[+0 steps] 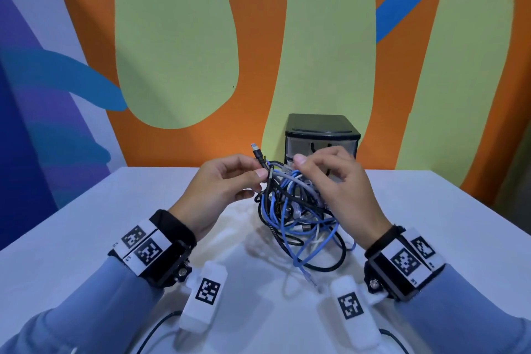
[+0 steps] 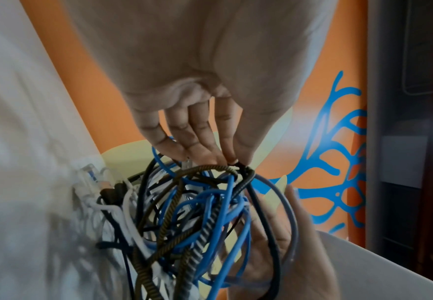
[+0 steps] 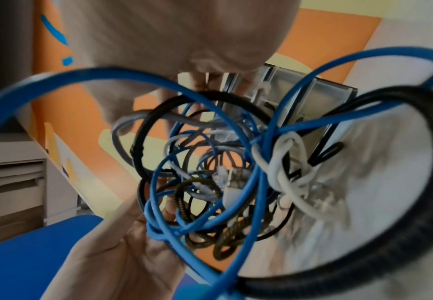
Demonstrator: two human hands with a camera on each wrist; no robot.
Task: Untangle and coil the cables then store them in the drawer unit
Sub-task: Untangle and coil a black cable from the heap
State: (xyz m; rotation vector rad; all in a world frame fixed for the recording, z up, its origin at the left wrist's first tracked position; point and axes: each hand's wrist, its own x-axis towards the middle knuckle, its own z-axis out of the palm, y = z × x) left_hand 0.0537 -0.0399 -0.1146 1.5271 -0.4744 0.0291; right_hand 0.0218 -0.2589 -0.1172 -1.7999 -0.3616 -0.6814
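A tangle of blue, black, grey and white cables [image 1: 298,210] sits mid-table, its top lifted between both hands. My left hand [image 1: 258,169] pinches a black braided cable [image 1: 263,165] just below its metal connector [image 1: 254,146], which points up. In the left wrist view the left hand [image 2: 237,162] pinches that same black cable [image 2: 246,180] above the tangle [image 2: 197,213]. My right hand [image 1: 304,169] curls its fingers into the top of the tangle from the right. The black drawer unit [image 1: 321,135] stands behind against the wall, its drawers closed; the right wrist view shows the drawer unit [image 3: 300,97] beyond the cables [image 3: 223,172].
The white table [image 1: 115,224] meets an orange and green painted wall. A blue cable end with a clear plug [image 1: 309,276] trails toward me. White marker blocks [image 1: 205,299] [image 1: 352,313] hang under my wrists. A blue chair seat [image 3: 30,243] lies left of the table.
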